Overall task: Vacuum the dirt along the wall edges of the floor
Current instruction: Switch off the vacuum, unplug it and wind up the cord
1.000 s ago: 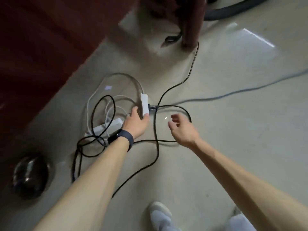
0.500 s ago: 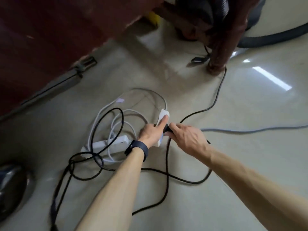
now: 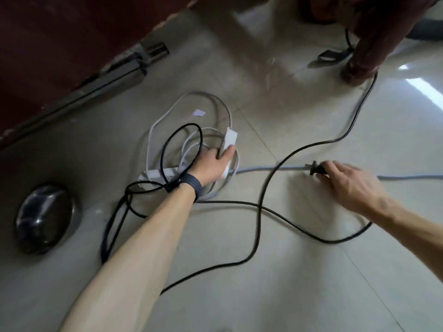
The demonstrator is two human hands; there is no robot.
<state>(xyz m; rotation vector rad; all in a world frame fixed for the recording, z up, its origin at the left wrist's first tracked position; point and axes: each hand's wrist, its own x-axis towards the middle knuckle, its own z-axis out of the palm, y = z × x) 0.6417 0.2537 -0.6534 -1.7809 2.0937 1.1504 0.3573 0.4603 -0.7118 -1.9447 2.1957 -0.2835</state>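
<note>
1. Left hand (image 3: 212,167) is pressing down on the white power strip (image 3: 229,144) on the tiled floor (image 3: 311,283).
2. Right hand (image 3: 350,182) is pinching the black plug (image 3: 315,169), which is clear of the strip.
3. Black cord (image 3: 257,224) is looping across the floor.
4. No legible writing or brand.

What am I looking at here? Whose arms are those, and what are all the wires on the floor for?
A camera sits on a person's head, looking down, so you see their own two arms. The left hand, with a dark wristband, presses on a white power strip on the tiled floor. The right hand pinches a black plug in its fingers; the plug is out in the open, not in the strip. Its black cord loops across the floor, beside white cords and a grey one. A shiny metal bowl lies at the left.
</note>
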